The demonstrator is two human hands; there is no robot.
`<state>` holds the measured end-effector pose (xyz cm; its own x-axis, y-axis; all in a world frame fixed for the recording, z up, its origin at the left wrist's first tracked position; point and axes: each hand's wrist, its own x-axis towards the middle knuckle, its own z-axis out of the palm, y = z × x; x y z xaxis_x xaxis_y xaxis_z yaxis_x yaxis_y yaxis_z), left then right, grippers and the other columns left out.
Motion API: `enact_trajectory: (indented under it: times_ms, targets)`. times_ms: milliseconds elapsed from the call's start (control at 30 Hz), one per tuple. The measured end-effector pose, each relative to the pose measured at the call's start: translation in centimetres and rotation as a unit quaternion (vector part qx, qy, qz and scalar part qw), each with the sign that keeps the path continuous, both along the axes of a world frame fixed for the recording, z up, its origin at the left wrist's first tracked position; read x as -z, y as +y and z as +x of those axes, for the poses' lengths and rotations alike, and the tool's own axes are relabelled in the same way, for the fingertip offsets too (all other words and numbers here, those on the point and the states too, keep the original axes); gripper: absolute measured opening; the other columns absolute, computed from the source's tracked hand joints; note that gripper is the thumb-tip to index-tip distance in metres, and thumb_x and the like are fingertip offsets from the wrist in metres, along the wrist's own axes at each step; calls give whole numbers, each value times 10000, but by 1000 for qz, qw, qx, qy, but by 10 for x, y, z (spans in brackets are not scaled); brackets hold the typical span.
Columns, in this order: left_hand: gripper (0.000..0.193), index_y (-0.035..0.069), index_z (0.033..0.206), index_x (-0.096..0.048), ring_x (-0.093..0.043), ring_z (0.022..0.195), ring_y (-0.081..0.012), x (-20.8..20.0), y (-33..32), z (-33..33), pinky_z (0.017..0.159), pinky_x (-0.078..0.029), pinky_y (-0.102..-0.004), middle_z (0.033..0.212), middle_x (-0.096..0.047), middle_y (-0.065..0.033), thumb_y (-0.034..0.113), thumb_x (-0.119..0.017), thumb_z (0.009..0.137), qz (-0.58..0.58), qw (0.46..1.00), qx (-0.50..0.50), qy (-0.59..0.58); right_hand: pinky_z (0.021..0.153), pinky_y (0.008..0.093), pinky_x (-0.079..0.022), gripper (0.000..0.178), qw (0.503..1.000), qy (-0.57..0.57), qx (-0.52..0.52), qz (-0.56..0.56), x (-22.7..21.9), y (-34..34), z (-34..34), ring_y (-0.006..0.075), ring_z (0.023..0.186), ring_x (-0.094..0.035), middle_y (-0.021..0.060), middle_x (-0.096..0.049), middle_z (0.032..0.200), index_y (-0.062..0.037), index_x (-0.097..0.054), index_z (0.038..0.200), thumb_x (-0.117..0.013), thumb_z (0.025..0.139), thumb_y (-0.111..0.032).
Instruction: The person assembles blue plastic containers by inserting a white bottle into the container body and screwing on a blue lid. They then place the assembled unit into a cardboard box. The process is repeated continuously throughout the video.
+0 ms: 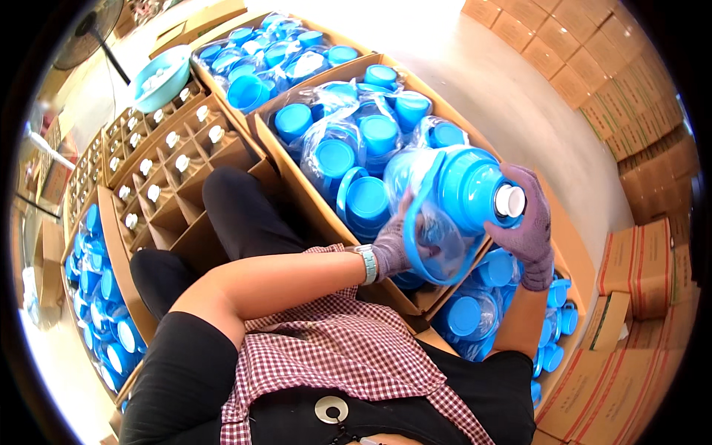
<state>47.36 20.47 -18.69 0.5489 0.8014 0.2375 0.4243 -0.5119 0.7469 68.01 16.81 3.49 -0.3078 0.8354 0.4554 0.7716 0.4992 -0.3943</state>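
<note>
A blue thermos flask (466, 178) lies tilted over an open carton, its neck toward the right. My right hand (528, 230), in a purple-grey glove, is closed around the neck beside the white stopper (509, 201). My left hand (393, 248), gloved too, is at the flask's blue carrying handle (412, 231). Its fingers are bent into the clear plastic bag (449, 241) that hangs around the handle; they are slightly blurred. Below and beyond, the carton (297, 182) holds several bagged blue flasks with lids, such as one capped flask (334, 159).
On the left, a divided carton (172, 236) has white-tipped pieces in its cells. A light-blue basin (165, 83) sits behind it. More cartons of blue flasks stand at the far side, left and right. Stacked boxes (634, 267) line the right; a fan (85, 30) is far left.
</note>
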Motion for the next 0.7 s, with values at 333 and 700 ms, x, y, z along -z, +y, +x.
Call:
enact_trajectory:
  times_ms: [333,700]
  targets:
    - [731,115,1530,-467,-516,1392,-276,-56,67,-4,1142,-431,-471,1511,-551,-104,497,-708,955,-417,814,201,-351,1033,399,-504,686,985,-96,-122,-72,-6,148,-25,368,1200,-614,169,-633,1271,-103,-605,1320,-748,650,-152]
    - [789,195,1498,-515,-502,1343,-283,-35,28,-46,1080,-420,-512,1498,-540,-64,668,-694,893,-588,716,78,-367,1075,391,-473,720,888,-252,-325,-207,-1,199,-143,326,1185,-591,133,-619,1284,-131,-613,1268,-747,561,-109]
